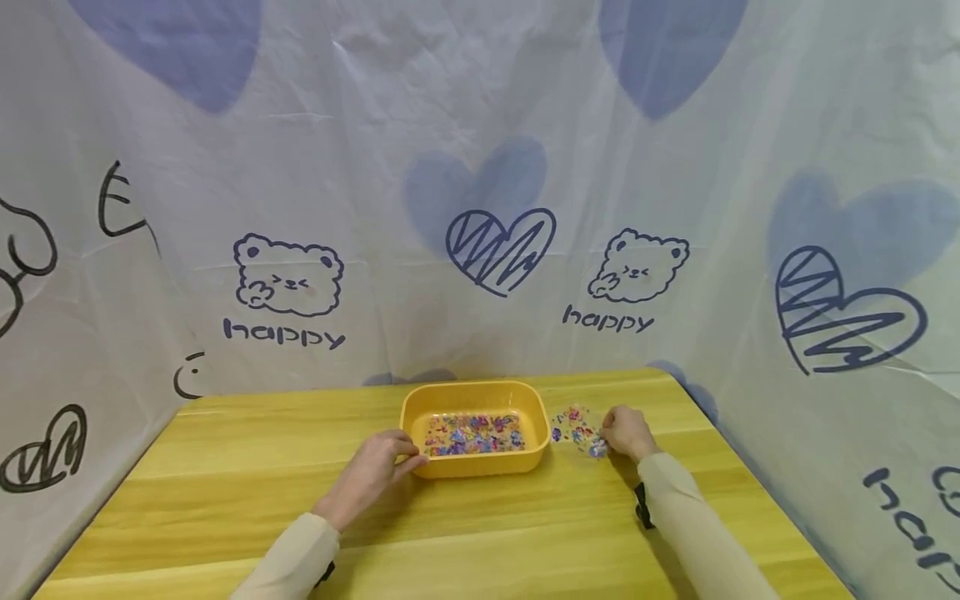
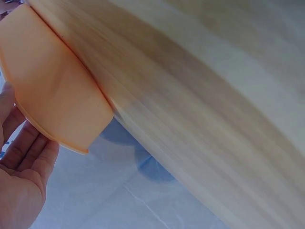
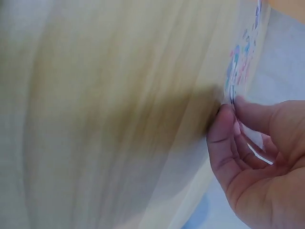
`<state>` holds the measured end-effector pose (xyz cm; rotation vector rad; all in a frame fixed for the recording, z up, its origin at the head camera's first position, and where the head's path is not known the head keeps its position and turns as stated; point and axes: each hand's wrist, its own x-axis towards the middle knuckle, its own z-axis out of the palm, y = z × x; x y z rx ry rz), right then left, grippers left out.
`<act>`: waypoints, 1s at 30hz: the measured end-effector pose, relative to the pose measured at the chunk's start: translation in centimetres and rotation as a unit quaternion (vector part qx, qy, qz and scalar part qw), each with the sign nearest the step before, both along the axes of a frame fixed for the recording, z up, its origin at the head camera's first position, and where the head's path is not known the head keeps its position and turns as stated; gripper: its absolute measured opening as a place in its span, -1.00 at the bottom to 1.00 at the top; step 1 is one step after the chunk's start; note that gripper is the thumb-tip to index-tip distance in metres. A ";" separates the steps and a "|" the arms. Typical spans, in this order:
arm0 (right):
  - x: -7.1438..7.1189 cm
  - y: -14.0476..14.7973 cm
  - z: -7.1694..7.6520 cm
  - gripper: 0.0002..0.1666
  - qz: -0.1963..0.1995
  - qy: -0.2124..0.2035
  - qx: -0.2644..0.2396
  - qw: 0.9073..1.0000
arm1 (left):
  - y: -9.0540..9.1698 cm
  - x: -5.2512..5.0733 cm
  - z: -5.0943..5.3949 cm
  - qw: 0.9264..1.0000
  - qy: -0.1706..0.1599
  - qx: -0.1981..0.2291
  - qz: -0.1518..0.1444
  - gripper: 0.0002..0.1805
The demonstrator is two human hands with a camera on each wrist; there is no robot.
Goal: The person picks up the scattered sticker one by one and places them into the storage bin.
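Observation:
A yellow plastic basin [image 1: 480, 467] stands near the table's far edge, with clear material bearing many small coloured patterns [image 1: 474, 433] inside. My left hand [image 1: 377, 468] pinches the basin's rim at its near left corner. The left wrist view shows the fingers of that hand [image 2: 26, 171] at the rim of the basin [image 2: 57, 76], which looks orange there. To the right of the basin, a clear sheet of colourful stickers [image 1: 577, 432] lies low over the table. My right hand [image 1: 628, 432] pinches its right edge between thumb and fingertips; the right wrist view shows the sheet [image 3: 243, 57] nearly edge-on.
The yellow wood-patterned table [image 1: 465, 533] extends toward me and to both sides. White cloth walls [image 1: 390, 208] with blue hearts and bear drawings close in its back and sides, close behind the basin. A dark band [image 1: 642, 506] sits at my right wrist.

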<state>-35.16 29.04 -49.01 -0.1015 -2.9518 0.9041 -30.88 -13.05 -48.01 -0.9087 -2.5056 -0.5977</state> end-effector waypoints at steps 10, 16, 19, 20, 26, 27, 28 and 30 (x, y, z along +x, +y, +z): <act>-0.3 0.5 1.2 -0.81 -0.004 0.052 0.000 0.999 | -0.3 -0.2 0.3 1.000 0.009 -0.005 0.000 -0.86; -0.6 1.1 2.0 -0.67 0.013 0.069 0.005 0.998 | -0.3 -0.3 0.3 1.000 0.011 -0.005 -0.002 -0.87; -0.8 1.3 2.3 -0.72 0.010 0.106 0.014 0.994 | -0.2 -0.3 0.3 1.000 0.013 -0.005 -0.002 -0.87; -0.9 1.3 2.4 -0.73 0.009 0.119 0.013 0.993 | -0.2 -0.3 0.3 1.000 0.013 -0.004 -0.003 -0.87; -1.0 1.4 2.9 -0.73 -0.004 0.158 -0.036 0.987 | -0.2 -0.2 0.1 1.000 0.013 -0.002 -0.012 -0.89; -1.0 1.4 3.0 -0.72 -0.008 0.161 -0.042 0.986 | -0.2 -0.1 0.1 1.000 0.013 -0.002 -0.012 -0.89; -1.0 1.4 3.1 -0.72 -0.010 0.165 -0.049 0.985 | -0.2 -0.1 0.0 1.000 0.011 -0.001 -0.012 -0.88; -1.1 1.4 3.2 -0.71 -0.014 0.175 -0.060 0.983 | -0.1 -0.1 0.0 1.000 0.009 -0.001 -0.011 -0.88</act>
